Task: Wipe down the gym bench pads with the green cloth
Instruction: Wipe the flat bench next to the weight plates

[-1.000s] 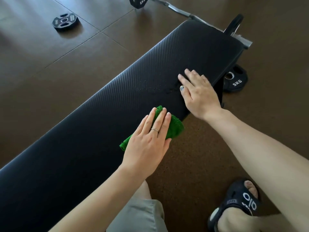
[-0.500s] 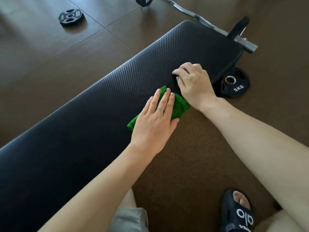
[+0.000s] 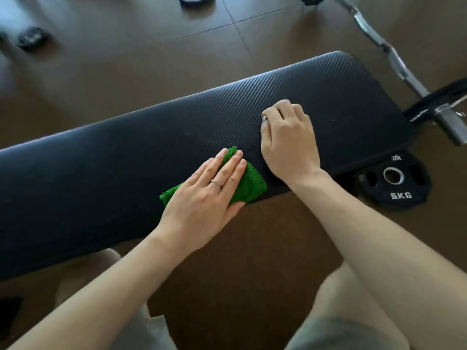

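Green cloth (image 3: 249, 184) under flat left hand (image 3: 204, 198), fingers straight. Right hand (image 3: 288, 140) curled, holding nothing, braces pad (image 3: 126, 160). Advise even pressure, overlapping strokes toward droplets.

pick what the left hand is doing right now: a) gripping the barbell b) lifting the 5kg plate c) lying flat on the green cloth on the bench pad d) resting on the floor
c: the left hand lies with straight fingers on the green cloth, pressing it onto the bench pad near its front edge.
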{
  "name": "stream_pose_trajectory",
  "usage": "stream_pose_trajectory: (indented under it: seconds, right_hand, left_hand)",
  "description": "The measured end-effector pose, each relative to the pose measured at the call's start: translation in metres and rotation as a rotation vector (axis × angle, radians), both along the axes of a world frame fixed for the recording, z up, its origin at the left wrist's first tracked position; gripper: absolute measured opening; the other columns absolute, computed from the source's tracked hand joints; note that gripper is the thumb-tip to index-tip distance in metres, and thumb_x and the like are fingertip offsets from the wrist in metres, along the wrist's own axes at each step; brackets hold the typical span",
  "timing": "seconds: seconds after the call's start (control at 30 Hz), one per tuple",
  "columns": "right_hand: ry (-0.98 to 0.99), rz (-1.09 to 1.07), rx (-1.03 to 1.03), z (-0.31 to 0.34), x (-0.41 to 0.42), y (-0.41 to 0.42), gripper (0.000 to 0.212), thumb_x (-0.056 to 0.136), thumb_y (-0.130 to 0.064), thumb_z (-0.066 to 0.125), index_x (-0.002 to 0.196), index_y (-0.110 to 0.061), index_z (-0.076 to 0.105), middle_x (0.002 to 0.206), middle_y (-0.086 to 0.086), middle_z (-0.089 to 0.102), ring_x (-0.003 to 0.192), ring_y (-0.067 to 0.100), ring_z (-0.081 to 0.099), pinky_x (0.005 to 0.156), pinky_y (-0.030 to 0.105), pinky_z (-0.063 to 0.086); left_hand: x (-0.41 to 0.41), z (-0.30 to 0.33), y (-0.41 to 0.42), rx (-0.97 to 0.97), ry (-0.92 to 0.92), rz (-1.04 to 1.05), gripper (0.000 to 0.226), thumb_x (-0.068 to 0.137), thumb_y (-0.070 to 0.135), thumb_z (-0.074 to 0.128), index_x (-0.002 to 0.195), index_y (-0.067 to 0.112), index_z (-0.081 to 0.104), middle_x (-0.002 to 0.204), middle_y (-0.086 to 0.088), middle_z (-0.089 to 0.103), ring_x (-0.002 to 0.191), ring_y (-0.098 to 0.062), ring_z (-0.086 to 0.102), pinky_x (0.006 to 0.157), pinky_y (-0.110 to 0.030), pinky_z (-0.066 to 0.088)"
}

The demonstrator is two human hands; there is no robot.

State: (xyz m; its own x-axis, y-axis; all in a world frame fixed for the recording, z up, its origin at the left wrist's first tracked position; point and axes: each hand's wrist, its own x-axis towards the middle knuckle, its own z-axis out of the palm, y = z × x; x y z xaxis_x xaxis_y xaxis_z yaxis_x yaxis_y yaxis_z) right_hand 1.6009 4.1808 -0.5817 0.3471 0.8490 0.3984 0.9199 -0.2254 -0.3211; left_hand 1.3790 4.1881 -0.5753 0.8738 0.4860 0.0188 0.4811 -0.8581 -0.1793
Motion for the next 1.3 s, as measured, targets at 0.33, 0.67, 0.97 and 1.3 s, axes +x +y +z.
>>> stream_pose_trajectory:
  seconds: [0.33, 0.67, 0.97, 1.3]
  right_hand:
    - [-0.022, 0.037, -0.030, 0.001, 0.001, -0.008, 0.024, 0.100, -0.012, 0.049, 0.117, -0.008, 0.064, 0.116, 0.011, 0.060, 0.110, 0.031, 0.056, 0.097, 0.044, 0.046]
    - [0.016, 0.075, -0.077, 0.002, 0.002, -0.008, 0.038, 0.100, -0.029, 0.047, 0.130, -0.011, 0.061, 0.131, 0.009, 0.056, 0.128, 0.029, 0.049, 0.111, 0.042, 0.038]
    - [0.020, 0.026, -0.247, 0.002, 0.003, 0.001, 0.055, 0.105, -0.039, 0.031, 0.157, -0.020, 0.038, 0.165, 0.009, 0.030, 0.155, 0.024, 0.021, 0.127, 0.043, 0.013]
    - [0.000, -0.006, -0.250, 0.005, -0.001, 0.002, 0.053, 0.105, -0.036, 0.036, 0.153, -0.017, 0.043, 0.162, 0.012, 0.037, 0.153, 0.027, 0.027, 0.126, 0.047, 0.020]
  left_hand:
    - [0.042, 0.004, -0.019, -0.220, -0.170, 0.356, 0.060, 0.111, 0.047, 0.023, 0.165, 0.022, 0.011, 0.172, 0.006, 0.005, 0.159, -0.012, -0.001, 0.130, -0.033, 0.005]
    - [0.046, 0.013, 0.001, -0.291, -0.202, 0.570, 0.063, 0.110, 0.047, 0.022, 0.165, 0.024, 0.005, 0.173, 0.007, -0.001, 0.159, -0.011, -0.007, 0.128, -0.030, -0.006]
    - [0.090, 0.014, 0.121, -0.330, -0.180, 0.697, 0.063, 0.111, 0.045, 0.020, 0.166, 0.019, 0.004, 0.174, 0.003, -0.001, 0.160, -0.017, -0.004, 0.129, -0.034, -0.004]
    - [0.059, 0.017, 0.070, -0.291, -0.203, 0.617, 0.063, 0.110, 0.043, 0.024, 0.166, 0.020, 0.006, 0.173, 0.004, 0.000, 0.160, -0.016, -0.006, 0.128, -0.030, -0.006]
